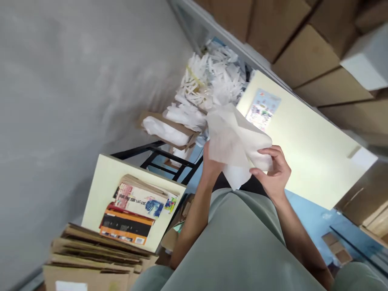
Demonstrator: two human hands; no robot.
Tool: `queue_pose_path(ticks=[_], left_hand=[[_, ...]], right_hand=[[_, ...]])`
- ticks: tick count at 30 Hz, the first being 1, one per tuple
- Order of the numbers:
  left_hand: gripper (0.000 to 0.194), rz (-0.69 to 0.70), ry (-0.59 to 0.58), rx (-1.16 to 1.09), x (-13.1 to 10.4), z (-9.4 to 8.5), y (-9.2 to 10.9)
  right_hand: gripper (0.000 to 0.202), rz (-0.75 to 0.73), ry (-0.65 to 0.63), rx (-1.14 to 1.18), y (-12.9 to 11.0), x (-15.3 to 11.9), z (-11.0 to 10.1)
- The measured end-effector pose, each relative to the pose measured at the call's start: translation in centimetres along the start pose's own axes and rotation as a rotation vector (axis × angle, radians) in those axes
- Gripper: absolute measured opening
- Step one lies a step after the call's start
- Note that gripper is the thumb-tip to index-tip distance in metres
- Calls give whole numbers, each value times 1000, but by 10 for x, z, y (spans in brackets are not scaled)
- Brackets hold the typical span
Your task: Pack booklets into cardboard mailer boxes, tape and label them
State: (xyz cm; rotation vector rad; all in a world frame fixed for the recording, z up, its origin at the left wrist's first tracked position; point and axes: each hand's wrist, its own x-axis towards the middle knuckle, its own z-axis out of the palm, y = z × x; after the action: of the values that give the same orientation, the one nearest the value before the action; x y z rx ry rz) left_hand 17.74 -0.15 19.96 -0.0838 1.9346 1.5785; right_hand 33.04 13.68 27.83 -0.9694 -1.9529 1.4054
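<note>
In front of my body I hold a bundle of thin white wrapping paper (232, 141), with a rounded, rolled part on its right side; whatever is inside is hidden. My right hand (276, 171) grips the right end of the bundle between thumb and fingers. At the opposite side, my left hand (210, 163) holds the bundle from beneath, its fingers mostly covered by the sheet. A loose corner of paper hangs down between the hands.
A pale table (315, 149) bears a printed card (263, 108). Beyond lie shredded paper (212, 76) and an open carton (169, 131) with a white-wrapped item. Printed boxes (139, 200) sit on a small table at left, near flattened cardboard (93, 258). Cartons (309, 52) line the upper right.
</note>
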Motion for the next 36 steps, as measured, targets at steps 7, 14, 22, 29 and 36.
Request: queue_pose_path(ticks=[7, 14, 22, 29, 36], left_hand=[[20, 138, -236, 575, -77, 164, 7], [57, 176, -586, 1159, -111, 283, -33], [58, 320, -957, 1487, -140, 322, -66], [50, 484, -1057, 1112, -134, 306, -102], [76, 99, -1055, 461, -122, 273, -62]], right_hand=[[36, 276, 338, -1, 81, -40, -137], [70, 463, 466, -107, 176, -89, -234], [67, 611, 582, -371, 243, -126, -263], [34, 536, 441, -441, 218, -112, -266], [42, 398, 223, -86, 122, -78, -247]])
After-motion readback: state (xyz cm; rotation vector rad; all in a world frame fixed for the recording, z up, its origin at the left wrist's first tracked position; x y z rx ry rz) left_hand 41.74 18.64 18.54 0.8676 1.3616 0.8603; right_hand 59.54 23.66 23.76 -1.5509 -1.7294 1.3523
